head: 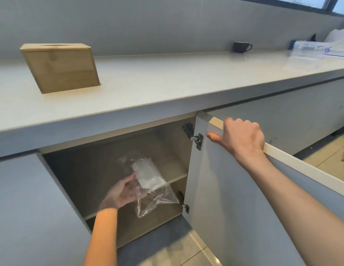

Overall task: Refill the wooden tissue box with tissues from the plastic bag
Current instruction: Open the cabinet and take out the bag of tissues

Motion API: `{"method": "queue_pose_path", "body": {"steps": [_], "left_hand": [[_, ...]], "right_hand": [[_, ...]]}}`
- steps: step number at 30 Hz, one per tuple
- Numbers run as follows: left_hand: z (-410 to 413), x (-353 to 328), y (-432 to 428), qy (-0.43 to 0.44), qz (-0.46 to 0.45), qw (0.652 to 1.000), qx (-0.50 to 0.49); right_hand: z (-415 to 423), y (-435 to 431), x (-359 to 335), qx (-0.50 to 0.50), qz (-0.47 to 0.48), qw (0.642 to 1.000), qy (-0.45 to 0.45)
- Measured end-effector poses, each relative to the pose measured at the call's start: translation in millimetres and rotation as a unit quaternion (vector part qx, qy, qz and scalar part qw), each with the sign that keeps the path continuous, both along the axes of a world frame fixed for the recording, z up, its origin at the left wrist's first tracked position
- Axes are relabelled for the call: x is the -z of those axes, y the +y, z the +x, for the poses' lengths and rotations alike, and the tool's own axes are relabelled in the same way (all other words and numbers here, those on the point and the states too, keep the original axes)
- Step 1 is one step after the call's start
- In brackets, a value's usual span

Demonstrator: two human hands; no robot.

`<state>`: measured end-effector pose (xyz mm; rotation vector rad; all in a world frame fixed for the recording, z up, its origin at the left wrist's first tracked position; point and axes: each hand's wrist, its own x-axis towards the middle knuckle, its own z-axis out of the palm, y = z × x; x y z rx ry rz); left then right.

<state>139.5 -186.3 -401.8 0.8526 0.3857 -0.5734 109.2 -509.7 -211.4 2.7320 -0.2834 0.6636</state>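
1. At 6 o'clock I see my left hand [122, 193] holding the plastic bag [157, 200] of tissues [148, 174] inside the open cabinet [86, 169].
2. At 3 o'clock my right hand [242, 135] grips the cabinet door [215, 181] by its top edge.
3. At 10 o'clock the wooden tissue box [60, 69] stands on the counter [167, 83].

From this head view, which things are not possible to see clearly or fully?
- Inside of the wooden tissue box: head view, its lid and walls hide it.
- How many tissues: head view, blurred inside the plastic bag.
- Grip of the left hand: head view, motion blur and the bag's film.
- The clear containers, far right: head view, small, cut off by the frame edge.
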Motion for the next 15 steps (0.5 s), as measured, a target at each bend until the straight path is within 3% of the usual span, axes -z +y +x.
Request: {"method": "queue_pose_path", "body": {"steps": [3,6,9,12,15], "left_hand": [[7,-16,-2,0.017,0.142,0.99,0.009],[14,-30,-29,0.007,0.306,0.952,0.013],[25,-31,-64,-0.045,0.507,0.858,0.072],[25,-30,-95,-0.023,0.639,0.764,0.092],[27,-31,-107,-0.005,0.663,0.744,0.079]], "right_hand": [[-1,0,0,0.007,-0.002,1.0,0.0],[0,0,-1,0.01,0.003,1.0,0.002],[1,-1,-1,0.004,0.01,1.0,0.001],[-1,-2,-2,0.007,0.01,1.0,-0.004],[-2,-2,-3,0.004,0.022,1.0,0.009]]}}
